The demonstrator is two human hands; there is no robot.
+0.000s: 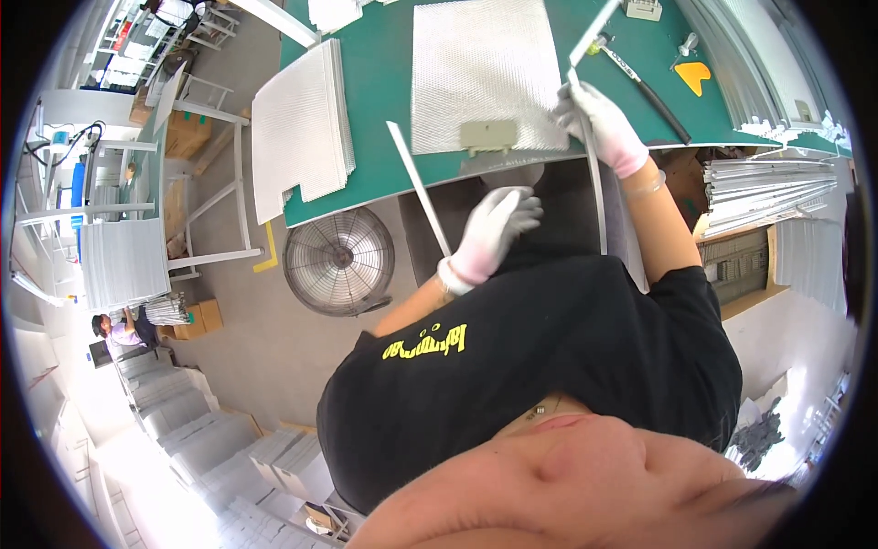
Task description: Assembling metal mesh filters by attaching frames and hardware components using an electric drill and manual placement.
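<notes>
My right hand [599,128], in a white glove, is closed around a thin pale metal strip [594,192] at the table's front edge. Another strip [590,38] meets its far end at an angle. My left hand [497,231], also gloved, hovers in front of the table with its fingers stretched out to the right and nothing visible in them. Beside its wrist a separate metal strip [418,183] slants up over the table edge. Between the hands and farther back lies a silvery mesh panel [485,69], with a small grey-beige block [487,135] on its near edge.
The green tabletop [384,91] holds a stack of mesh panels [300,128] at left. A hammer [645,87] and an orange-yellow scraper-like piece [693,77] lie at right. A round floor fan [339,261] stands below the table's left edge. Metal strips [768,192] are piled at right.
</notes>
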